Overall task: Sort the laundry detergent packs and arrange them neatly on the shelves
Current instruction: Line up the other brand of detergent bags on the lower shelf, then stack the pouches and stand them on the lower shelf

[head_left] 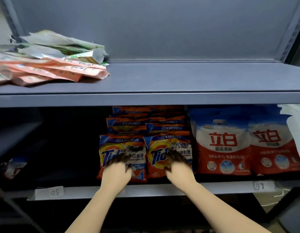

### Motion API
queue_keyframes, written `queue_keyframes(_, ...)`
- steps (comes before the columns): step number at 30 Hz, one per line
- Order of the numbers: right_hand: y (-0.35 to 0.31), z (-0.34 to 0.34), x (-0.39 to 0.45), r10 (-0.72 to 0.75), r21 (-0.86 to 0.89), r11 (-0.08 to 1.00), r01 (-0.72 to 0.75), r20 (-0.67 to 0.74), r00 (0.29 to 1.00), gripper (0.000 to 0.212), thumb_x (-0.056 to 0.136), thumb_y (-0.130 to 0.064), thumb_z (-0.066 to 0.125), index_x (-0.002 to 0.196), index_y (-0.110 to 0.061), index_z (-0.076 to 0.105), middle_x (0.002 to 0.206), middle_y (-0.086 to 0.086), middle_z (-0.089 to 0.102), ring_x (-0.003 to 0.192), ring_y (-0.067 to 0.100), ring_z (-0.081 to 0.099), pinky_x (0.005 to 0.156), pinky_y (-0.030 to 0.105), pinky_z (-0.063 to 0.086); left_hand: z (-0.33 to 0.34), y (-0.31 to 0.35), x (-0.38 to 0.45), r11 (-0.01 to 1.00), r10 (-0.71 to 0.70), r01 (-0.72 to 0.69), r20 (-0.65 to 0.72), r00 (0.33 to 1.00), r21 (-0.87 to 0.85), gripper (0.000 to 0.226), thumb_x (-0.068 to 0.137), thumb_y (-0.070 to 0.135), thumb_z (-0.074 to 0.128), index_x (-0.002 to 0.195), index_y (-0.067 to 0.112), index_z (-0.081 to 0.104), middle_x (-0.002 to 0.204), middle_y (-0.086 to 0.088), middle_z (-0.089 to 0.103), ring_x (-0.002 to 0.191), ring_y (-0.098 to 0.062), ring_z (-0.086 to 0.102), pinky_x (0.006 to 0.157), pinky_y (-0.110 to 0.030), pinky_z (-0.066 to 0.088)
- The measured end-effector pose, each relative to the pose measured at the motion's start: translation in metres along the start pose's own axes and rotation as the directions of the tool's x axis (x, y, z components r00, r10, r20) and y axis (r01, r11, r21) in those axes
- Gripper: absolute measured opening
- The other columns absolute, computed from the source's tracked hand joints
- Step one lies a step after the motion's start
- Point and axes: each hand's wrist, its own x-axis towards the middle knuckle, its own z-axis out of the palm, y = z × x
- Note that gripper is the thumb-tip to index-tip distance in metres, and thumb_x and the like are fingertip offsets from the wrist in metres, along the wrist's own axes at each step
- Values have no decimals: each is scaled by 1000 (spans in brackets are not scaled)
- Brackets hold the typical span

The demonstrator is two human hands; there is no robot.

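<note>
A person's left hand and right hand rest, fingers spread and fairly straight, on the faces of two orange Tide packs standing side by side at the front edge of the lower shelf, apparently pressing them square; the fingertips are in deep shadow, so whether any curl over a pack's edge cannot be told. Behind these two, further orange packs rise in two upright rows toward the back of the lower shelf, and the set looks largely in order. Just beside them, toward the shelf's right end, two red-and-white bags stand upright facing outward, also tidy. At the far right edge a pale bag hangs or leans, only partly visible. The left half of the lower shelf is dark, with one small pack lying near its left end, seemingly not yet placed. On the upper shelf, at its left end, a loose heap of pink packs topped by green-and-white packs lies flat and askew, unsorted, while the remainder of that shelf carries nothing visible. By this evidence the orange and red groups are done or nearly so, and the mixed heap above remains the main work left. Paper labels mark the lower shelf's front lip.
</note>
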Motion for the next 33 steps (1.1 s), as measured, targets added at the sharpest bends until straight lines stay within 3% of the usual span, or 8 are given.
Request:
queue_keyframes(3, -10, -25, -7, -20, 31, 999, 20, -1, 1000, 52, 91, -32, 49, 142, -26, 40, 142, 7, 45, 114, 25, 56, 91, 36, 50, -22, 8, -6, 1000, -27, 27, -103, 994, -2, 30, 91, 34, 45, 115, 26, 60, 112, 1, 64, 98, -18, 60, 80, -28, 44)
queue_keyframes(7, -22, -54, -16, -158, -17, 987, 157, -146, 977, 42, 92, -39, 46, 131, -21, 49, 127, 2, 54, 112, 23, 52, 91, 36, 44, -54, 10, -14, 999, 29, -25, -151, 988, 31, 20, 94, 39, 39, 96, 27, 55, 100, 8, 63, 91, -15, 59, 72, -29, 41)
queue_keyframes(12, -48, -87, -22, -351, 8, 933, 360, -202, 914, 36, 94, -41, 46, 127, -29, 50, 125, -8, 53, 115, 16, 46, 92, 31, 38, -118, 4, -29, 998, 16, -33, -258, 966, -61, 24, 94, 39, 45, 108, 32, 62, 101, 13, 64, 86, -9, 59, 73, -28, 47)
queue_keyframes(15, -77, -111, -26, -443, 90, 870, 485, -290, 848, 30, 93, -38, 51, 120, -29, 58, 120, -13, 59, 116, 8, 46, 93, 25, 39, -162, 5, -36, 995, -10, -29, -395, 919, -93, 23, 92, 34, 49, 106, 28, 66, 97, 9, 67, 88, -14, 61, 77, -32, 48)
queue_keyframes(23, -158, -179, -20, -480, 183, 740, 647, -529, 700, 15, 90, -31, 55, 97, -25, 67, 92, -15, 65, 92, 5, 54, 78, 25, 45, -251, -17, -17, 985, -161, 90, -617, 770, -145, 18, 89, 28, 52, 92, 19, 67, 88, 0, 68, 86, -28, 60, 79, -36, 43)
queue_keyframes(27, -187, -199, 5, -443, 188, 758, 625, -556, 704, 16, 91, -28, 54, 98, -22, 67, 94, -14, 63, 95, 10, 55, 80, 30, 47, -281, -46, 6, 975, -215, 123, -645, 733, -186, 17, 89, 25, 50, 91, 17, 66, 93, -7, 68, 89, -33, 58, 74, -36, 41)
queue_keyframes(33, -231, -203, 53, -349, 228, 821, 524, -526, 776, 17, 90, -27, 53, 100, -24, 66, 105, -8, 66, 101, 15, 57, 87, 34, 47, -315, -96, 50, 961, -251, 115, -625, 739, -250, 18, 88, 25, 47, 95, 22, 64, 97, -7, 68, 97, -32, 56, 78, -36, 43)
